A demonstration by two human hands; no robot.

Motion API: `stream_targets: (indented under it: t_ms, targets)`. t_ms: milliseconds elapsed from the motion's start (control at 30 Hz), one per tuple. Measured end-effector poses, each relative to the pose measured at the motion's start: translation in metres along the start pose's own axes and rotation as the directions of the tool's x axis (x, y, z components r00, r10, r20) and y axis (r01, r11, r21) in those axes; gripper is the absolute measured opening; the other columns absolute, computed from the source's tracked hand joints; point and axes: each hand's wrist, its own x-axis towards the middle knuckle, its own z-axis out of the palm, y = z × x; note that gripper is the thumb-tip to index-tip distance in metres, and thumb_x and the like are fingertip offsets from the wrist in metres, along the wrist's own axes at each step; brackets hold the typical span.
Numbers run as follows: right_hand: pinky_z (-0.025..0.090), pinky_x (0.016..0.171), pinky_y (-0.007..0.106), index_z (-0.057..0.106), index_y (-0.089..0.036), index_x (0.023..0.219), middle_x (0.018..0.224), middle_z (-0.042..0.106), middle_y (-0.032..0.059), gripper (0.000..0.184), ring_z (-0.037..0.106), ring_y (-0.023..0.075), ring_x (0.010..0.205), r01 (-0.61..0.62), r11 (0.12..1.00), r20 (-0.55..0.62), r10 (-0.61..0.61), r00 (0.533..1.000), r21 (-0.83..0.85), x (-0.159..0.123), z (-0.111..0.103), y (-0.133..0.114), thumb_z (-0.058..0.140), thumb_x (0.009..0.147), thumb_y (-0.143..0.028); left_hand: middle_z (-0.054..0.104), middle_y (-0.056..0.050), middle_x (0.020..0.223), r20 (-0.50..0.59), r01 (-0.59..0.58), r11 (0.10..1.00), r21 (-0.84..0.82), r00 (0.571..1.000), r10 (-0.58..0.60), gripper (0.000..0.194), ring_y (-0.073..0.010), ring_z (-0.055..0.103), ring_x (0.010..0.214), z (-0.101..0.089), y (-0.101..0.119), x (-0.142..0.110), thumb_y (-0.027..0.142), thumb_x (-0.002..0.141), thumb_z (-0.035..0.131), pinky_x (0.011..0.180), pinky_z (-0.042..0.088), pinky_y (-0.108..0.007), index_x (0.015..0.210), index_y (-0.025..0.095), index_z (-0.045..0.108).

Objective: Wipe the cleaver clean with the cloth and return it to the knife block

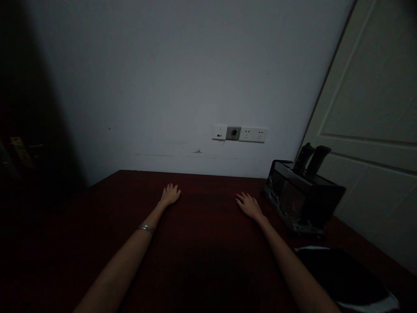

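Observation:
My left hand (170, 194) lies palm down on the dark red table (205, 226), fingers spread toward the wall and holding nothing. A silvery bracelet (147, 228) circles that wrist. Farther right, my right hand (248, 204) also rests flat on the tabletop with its fingers apart and nothing in them. Nearest to it is a dark box-shaped holder (293, 195) with see-through sides, a short gap to its right. Two black handle-like pieces (312, 158) stick up from the holder's top; dim light hides what is inside.
A row of wall sockets (253, 134) and a grey outlet plate (233, 133) sit above the table's back edge. On the right a black flat item with white edges (345, 274) lies near a pale panelled door (371, 87). The far left is very dark.

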Motion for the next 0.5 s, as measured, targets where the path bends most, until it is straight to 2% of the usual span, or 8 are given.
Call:
stream_targets:
  t_ms: [167,333,433,500]
  targets:
    - [0.019,0.105,0.045,0.042,-0.024,0.134,0.144,0.033,0.0088,0.049,0.024,0.027,0.134,-0.003,1.0,-0.012,0.003,1.0,0.02,-0.005,-0.007,-0.005,0.029,0.091,-0.043,0.031,-0.02,0.142,0.0,0.004,1.0,0.003,1.0,-0.004,0.055,-0.0326,0.025,0.133,-0.005,0.002,-0.002,0.039,0.089,0.027,0.103,0.023,-0.047,0.136,0.011,0.038]
    - [0.014,0.106,0.049,0.039,-0.02,0.136,0.146,0.028,0.0113,0.049,0.019,0.0277,0.136,-0.046,0.988,0.081,0.034,0.996,0.147,-0.01,-0.029,-0.014,0.034,0.09,-0.036,0.032,-0.02,0.141,-0.004,0.004,1.0,0.014,1.0,-0.004,0.055,-0.0325,0.026,0.132,-0.005,0.001,0.001,0.039,0.089,0.028,0.103,0.024,-0.047,0.136,0.011,0.038]
    - [0.028,0.103,0.041,0.044,-0.015,0.133,0.138,0.042,0.0131,0.05,0.038,0.0251,0.127,-0.004,0.978,0.178,-0.034,0.984,0.209,-0.01,-0.054,-0.021,0.042,0.087,-0.034,0.034,-0.019,0.141,-0.027,0.005,1.0,0.024,1.0,-0.005,0.055,-0.0321,0.027,0.132,-0.001,-0.002,0.006,0.039,0.088,0.029,0.102,0.024,-0.047,0.135,0.012,0.041]
    - [0.037,0.097,0.03,0.055,-0.017,0.124,0.127,0.055,0.009,0.045,0.051,0.0205,0.116,0.075,0.96,0.26,-0.148,0.954,0.27,-0.016,-0.079,-0.028,0.05,0.083,-0.037,0.036,-0.019,0.14,-0.051,0.0,1.0,0.019,0.999,0.001,0.056,-0.032,0.028,0.131,0.001,-0.004,0.008,0.04,0.087,0.029,0.102,0.025,-0.047,0.134,0.012,0.042]
